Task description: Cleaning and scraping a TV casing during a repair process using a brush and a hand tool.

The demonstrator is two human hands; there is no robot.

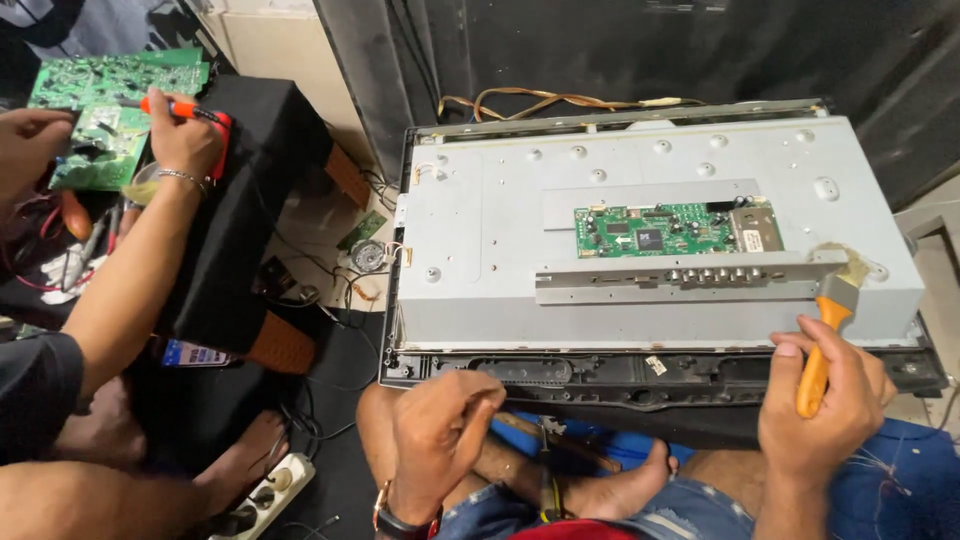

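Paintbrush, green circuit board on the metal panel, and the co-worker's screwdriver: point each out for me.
paintbrush [822, 340], head view, on its orange handle above the right hand.
green circuit board [655, 232], head view, on the board's middle.
screwdriver [172, 107], head view, on its orange handle.

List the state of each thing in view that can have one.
Grey metal television back panel: lying flat, rear cover off.
Green circuit board: mounted on the panel, exposed.
Orange-handled paintbrush: gripped in the right hand, bristles on the panel.
Left hand: loosely curled, at the black frame's near edge.
Orange screwdriver: held by a co-worker over a second green board.
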